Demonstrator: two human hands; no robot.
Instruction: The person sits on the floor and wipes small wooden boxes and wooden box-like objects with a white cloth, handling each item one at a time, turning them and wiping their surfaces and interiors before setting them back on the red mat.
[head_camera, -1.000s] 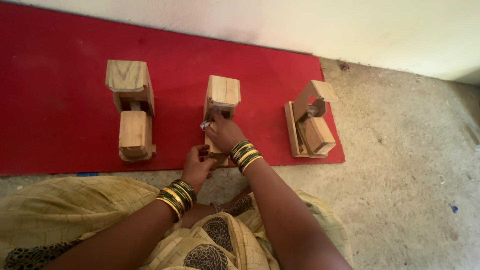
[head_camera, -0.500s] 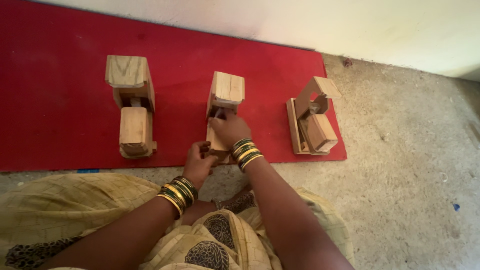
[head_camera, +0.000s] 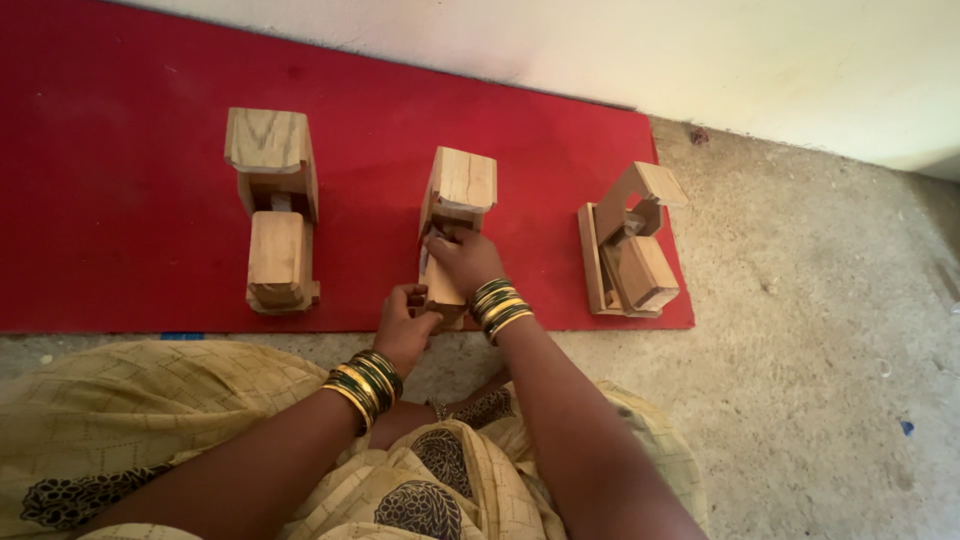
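1. At the far left of the red mat (head_camera: 120, 200), a wooden assembly (head_camera: 275, 210) stood untouched, its tall block away from you and its lower block toward you.
2. Your left hand (head_camera: 405, 325) sat at the near end of the middle wooden assembly (head_camera: 455, 215), its fingers curled together around the lower edge of that piece, close to the mat's front border.
3. The middle wooden assembly stood at the centre of the mat, its long axis running from you toward the wall (head_camera: 700, 60), tall block at the far end.
4. Your right hand (head_camera: 462, 262) lay on the assembly just below the tall block, fingers pinched together on a small part there; what that part was could not be made out.
5. At the right, a third wooden assembly (head_camera: 630, 245) rested near the mat's edge, angled slightly, beside the bare concrete floor (head_camera: 820, 330).
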